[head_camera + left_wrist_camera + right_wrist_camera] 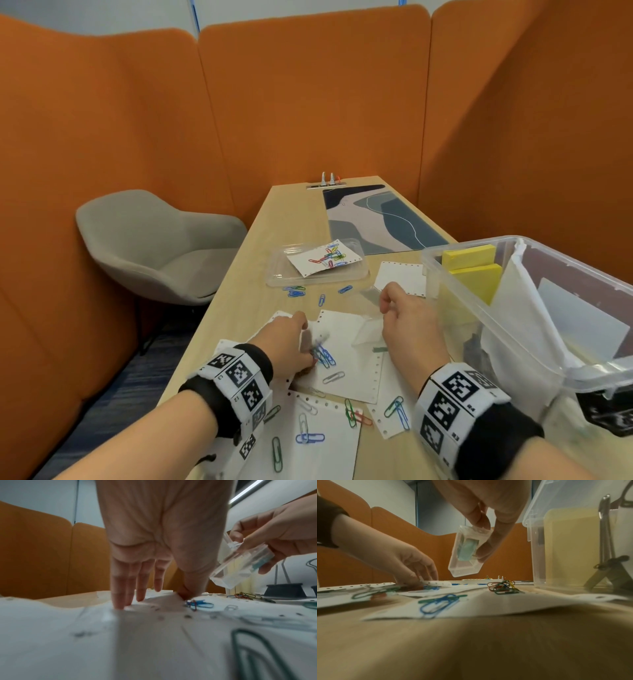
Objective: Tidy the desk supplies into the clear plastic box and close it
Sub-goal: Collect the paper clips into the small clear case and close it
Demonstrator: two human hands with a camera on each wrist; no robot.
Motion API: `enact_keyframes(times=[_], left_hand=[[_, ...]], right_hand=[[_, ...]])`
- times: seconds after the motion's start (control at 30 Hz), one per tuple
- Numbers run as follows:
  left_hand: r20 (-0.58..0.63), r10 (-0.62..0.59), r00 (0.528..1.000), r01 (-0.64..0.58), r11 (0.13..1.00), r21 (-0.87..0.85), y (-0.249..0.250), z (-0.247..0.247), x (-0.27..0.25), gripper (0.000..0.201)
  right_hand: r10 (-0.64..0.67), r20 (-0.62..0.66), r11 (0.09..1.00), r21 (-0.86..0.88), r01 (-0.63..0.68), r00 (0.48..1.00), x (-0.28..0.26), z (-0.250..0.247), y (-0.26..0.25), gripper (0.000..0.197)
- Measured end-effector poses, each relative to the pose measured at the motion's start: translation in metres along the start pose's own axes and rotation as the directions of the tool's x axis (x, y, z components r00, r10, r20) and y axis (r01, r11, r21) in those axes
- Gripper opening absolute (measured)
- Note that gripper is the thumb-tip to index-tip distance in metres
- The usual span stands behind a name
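Left hand (pixel 289 342), fingers extended, presses on paper clips (pixel 323 356) lying on white sheets (pixel 346 359); right hand (pixel 407 325) grips a small clear case (pixel 467 553) above the desk, beside the open clear plastic box (pixel 455 294).

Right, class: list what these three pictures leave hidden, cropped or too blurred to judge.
1. Left hand, head view: motion blur hides whether it pinches the blue paper clips.
2. Small clear case, right wrist view: the right hand fingers cover part; the pale blue contents are unidentifiable.
3. Clear plastic box: cropped at the head view's right edge.
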State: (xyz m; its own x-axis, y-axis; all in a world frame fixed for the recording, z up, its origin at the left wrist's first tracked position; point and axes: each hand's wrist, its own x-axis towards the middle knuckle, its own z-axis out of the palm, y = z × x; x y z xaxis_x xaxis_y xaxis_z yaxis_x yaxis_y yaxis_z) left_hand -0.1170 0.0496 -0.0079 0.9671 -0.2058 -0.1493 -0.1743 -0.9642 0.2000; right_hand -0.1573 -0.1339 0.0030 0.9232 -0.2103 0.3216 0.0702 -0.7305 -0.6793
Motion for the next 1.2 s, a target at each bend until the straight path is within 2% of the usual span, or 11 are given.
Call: enact_keyframes(times=[0.13, 0.27, 0.33, 0.4, 0.47, 0.53, 0.77, 0.93, 1.0, 1.1, 1.2], left_hand=[[-0.180, -0.060, 0.982, 0.036, 0.990, -0.138, -0.003, -0.013, 0.001, 0.040], [-0.218, -0.008, 0.976, 0.002, 1.000, -0.031, -0.011, -0.015, 0.004, 0.033], [-0.138, 0.148, 0.979, -0.154, 0.988, -0.029, -0.011, -0.010, 0.003, 0.038], [0.038, 0.325, 0.945, -0.322, 0.944, -0.065, -0.007, -0.004, 0.001, 0.053], [0.185, 0.388, 0.903, -0.389, 0.921, -0.033, -0.004, -0.001, -0.001, 0.062], [0.239, 0.379, 0.894, -0.395, 0.919, 0.020, -0.006, -0.001, 0.000, 0.059], [0.103, 0.334, 0.937, -0.324, 0.940, -0.103, 0.001, -0.003, -0.003, 0.026], [0.062, 0.268, 0.961, -0.253, 0.950, -0.182, 0.005, -0.008, -0.001, 0.016], [0.035, 0.222, 0.974, -0.194, 0.912, -0.362, 0.005, -0.020, 0.001, 0.014], [-0.070, 0.207, 0.976, -0.208, 0.779, -0.591, 0.014, -0.044, 0.003, 0.011], [-0.114, 0.260, 0.959, -0.271, 0.720, -0.639, 0.034, -0.054, 0.003, 0.012]], right_hand=[[0.026, 0.024, 1.000, -0.003, -0.026, 0.999, 0.000, -0.001, 0.002, 0.029], [0.083, 0.039, 0.997, -0.002, -0.083, 0.996, 0.000, -0.002, 0.000, 0.035], [0.112, 0.056, 0.994, -0.005, -0.112, 0.992, -0.002, -0.003, 0.000, 0.040], [0.135, 0.083, 0.991, -0.014, -0.134, 0.987, -0.004, -0.003, -0.001, 0.045], [0.148, 0.098, 0.989, -0.025, -0.146, 0.984, -0.004, -0.002, -0.002, 0.047], [0.158, 0.103, 0.987, -0.037, -0.155, 0.982, -0.004, -0.002, -0.001, 0.048], [0.177, 0.141, 0.984, -0.025, -0.175, 0.974, -0.005, 0.000, -0.002, 0.057], [0.165, 0.221, 0.986, -0.001, -0.169, 0.961, -0.007, 0.001, -0.002, 0.059], [0.166, 0.236, 0.985, 0.006, -0.173, 0.957, -0.007, 0.001, -0.001, 0.059], [0.154, 0.263, 0.986, 0.025, -0.166, 0.952, -0.006, 0.003, -0.001, 0.060], [0.118, 0.287, 0.988, 0.060, -0.141, 0.951, -0.007, 0.004, -0.004, 0.058]])
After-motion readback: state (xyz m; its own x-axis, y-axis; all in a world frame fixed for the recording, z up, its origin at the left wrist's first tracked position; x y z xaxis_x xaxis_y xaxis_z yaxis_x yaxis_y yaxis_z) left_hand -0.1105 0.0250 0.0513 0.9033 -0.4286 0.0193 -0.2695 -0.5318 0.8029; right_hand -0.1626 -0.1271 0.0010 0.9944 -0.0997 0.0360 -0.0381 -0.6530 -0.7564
